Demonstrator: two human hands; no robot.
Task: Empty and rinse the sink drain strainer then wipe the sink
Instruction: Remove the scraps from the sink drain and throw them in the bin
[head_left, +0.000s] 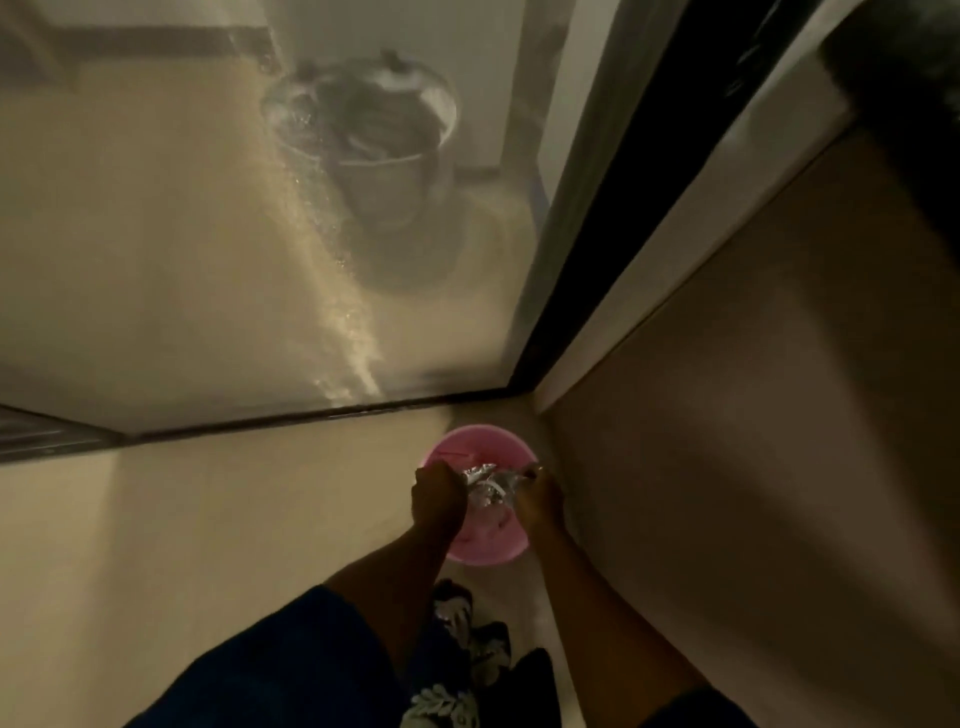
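Both left hand and right hand curl fingers round a silvery object. Beneath, lower centre, stands a pink bin.

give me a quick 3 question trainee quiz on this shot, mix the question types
1. True or false: the left hand and the right hand both hold the shiny silver metal strainer above the round pink plastic bin.
2. The grey metal bucket stands: A) inside the pink bin; B) behind the cloudy glass door; C) on a shelf.
3. Fill in: the pink bin stands on the ____.

Key: 1 true; 2 B; 3 tan floor.
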